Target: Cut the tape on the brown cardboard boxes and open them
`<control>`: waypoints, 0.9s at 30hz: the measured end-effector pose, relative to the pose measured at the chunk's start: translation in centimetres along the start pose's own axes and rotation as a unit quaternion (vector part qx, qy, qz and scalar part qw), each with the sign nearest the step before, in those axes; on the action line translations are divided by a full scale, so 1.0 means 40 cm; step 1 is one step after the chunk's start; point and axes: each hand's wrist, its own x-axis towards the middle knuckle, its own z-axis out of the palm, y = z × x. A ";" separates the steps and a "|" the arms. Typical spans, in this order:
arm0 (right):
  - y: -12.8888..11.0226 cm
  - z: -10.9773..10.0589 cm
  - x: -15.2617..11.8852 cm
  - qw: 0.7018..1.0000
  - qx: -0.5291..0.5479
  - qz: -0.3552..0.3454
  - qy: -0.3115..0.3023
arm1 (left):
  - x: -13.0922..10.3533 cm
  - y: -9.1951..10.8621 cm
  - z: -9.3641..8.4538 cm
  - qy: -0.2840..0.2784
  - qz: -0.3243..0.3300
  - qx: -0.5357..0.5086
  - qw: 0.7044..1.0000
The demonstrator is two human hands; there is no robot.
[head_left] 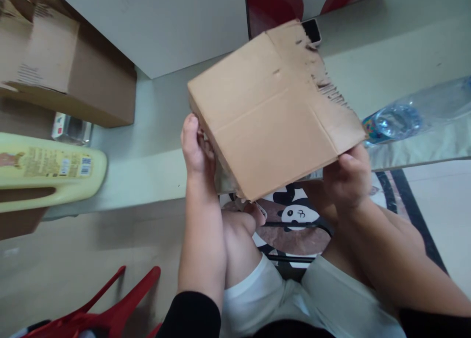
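Note:
I hold a brown cardboard box [272, 112] up in front of me over the edge of a pale table [154, 127]. Its far flap is torn and ragged along the right edge. My left hand [195, 146] grips the box's left side, thumb up against the edge. My right hand [346, 178] clasps the lower right corner from beneath. The box's underside and contents are hidden. Below it I see my knees in light shorts and a panda-patterned mat [298, 215] on the floor.
A yellow plastic bottle [47, 169] lies at the left on the table, with a larger cardboard box [69, 63] behind it. A clear water bottle [412, 115] lies at the right. A red plastic chair [103, 313] sits at the lower left.

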 end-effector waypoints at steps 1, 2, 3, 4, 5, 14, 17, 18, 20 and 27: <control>-0.005 0.001 0.000 0.999 0.029 0.008 0.019 | 0.007 -0.003 -0.008 0.015 0.011 0.015 1.000; -0.010 0.000 0.001 0.998 0.049 0.020 0.033 | 0.014 -0.005 -0.016 0.041 0.027 0.045 0.998; -0.015 -0.001 0.002 0.997 0.058 0.031 0.040 | 0.021 -0.006 -0.025 0.070 0.042 0.082 0.993; -0.020 -0.004 0.003 0.996 0.059 0.042 0.045 | 0.026 -0.007 -0.033 0.096 0.050 0.115 0.987; -0.024 -0.007 0.005 0.996 0.052 0.050 0.046 | 0.030 -0.007 -0.040 0.113 0.049 0.135 0.983; -0.041 -0.029 0.027 0.994 -0.055 0.053 0.077 | -0.043 0.079 -0.005 -0.076 -0.012 -0.061 0.995; -0.051 -0.040 0.033 0.979 -0.159 0.092 0.087 | -0.069 0.097 -0.002 -0.101 -0.082 -0.052 0.990; -0.054 -0.042 0.035 0.974 -0.179 0.106 0.092 | -0.074 0.097 -0.003 -0.090 -0.096 -0.048 0.990; -0.058 -0.044 0.039 0.971 -0.177 0.133 0.093 | -0.077 0.090 -0.006 -0.057 -0.107 -0.048 0.991; -0.079 -0.035 0.049 0.978 -0.062 0.173 0.094 | -0.063 0.072 -0.001 -0.016 -0.098 -0.117 0.988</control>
